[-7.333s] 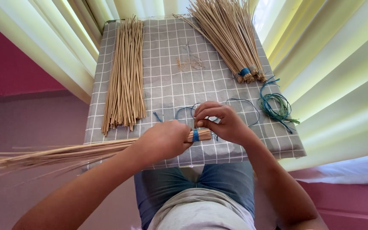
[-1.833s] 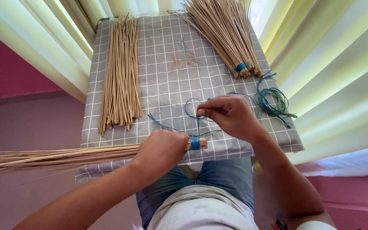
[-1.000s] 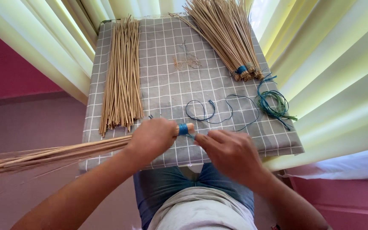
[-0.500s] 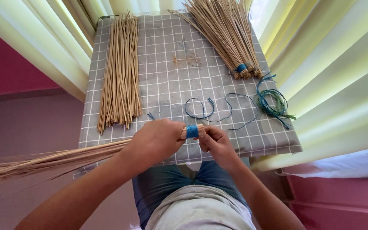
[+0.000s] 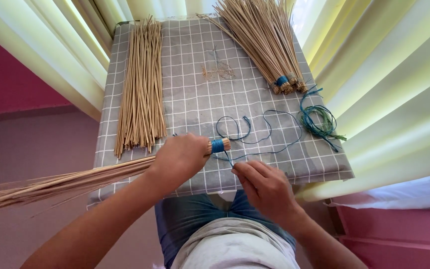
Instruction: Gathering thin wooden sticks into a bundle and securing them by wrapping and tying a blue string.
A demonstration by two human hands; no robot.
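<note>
stick bundle | left hand clenched round it | right hand fingers pinching blue cord (just beside)

A table carries loose sticks at ten o'clock, a tied bundle at one, coiled cord at three. At six, hands hold another bundle, its length trailing toward eight.

The scene is viewed from one camera worn on the head, aimed steeply down and forward. The small cloth-covered table is seen from close above, with lap and forearms filling the lower frame.
</note>
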